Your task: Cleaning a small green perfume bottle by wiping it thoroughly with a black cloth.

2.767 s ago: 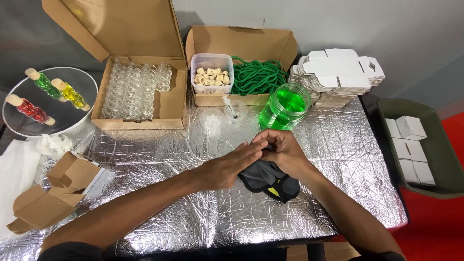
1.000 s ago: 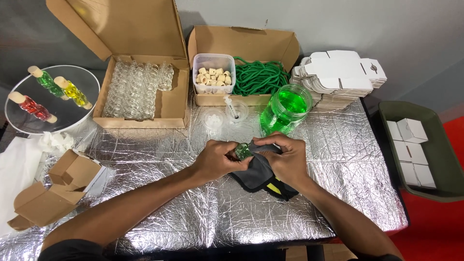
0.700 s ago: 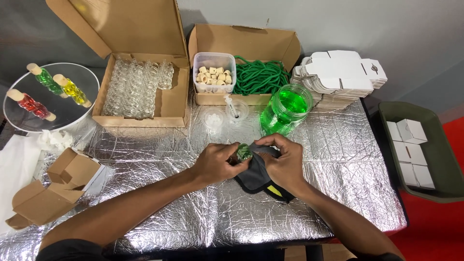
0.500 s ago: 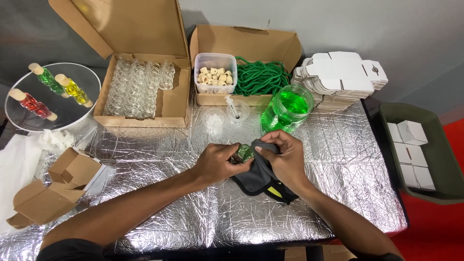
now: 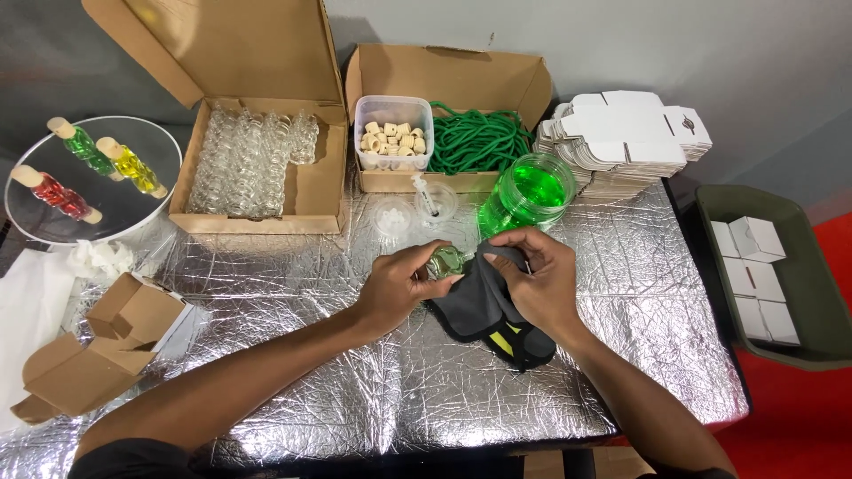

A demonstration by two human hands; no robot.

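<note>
My left hand (image 5: pixel 401 286) grips a small glass bottle with green liquid (image 5: pixel 444 261) at the middle of the foil-covered table (image 5: pixel 311 390). My right hand (image 5: pixel 537 284) holds a dark cloth with a yellow patch (image 5: pixel 486 312) and presses its upper edge against the bottle. The cloth's lower part rests on the foil. Just behind my hands stands a jar of green liquid (image 5: pixel 530 192).
At the back: an open carton of empty glass bottles (image 5: pixel 253 160), a tub of corks (image 5: pixel 393 139), green cord (image 5: pixel 479 140), flat white boxes (image 5: pixel 621 137). A syringe in a small cup (image 5: pixel 430 200). Round tray (image 5: pixel 133 217) with three filled bottles at left, brown folded boxes (image 5: pixel 98 346), green bin (image 5: pixel 799 275) with white boxes at right.
Earlier both hands were bunched over the cloth; they have since lifted the small bottle into view and the right hand works the cloth against it. Hands shifted slightly.
</note>
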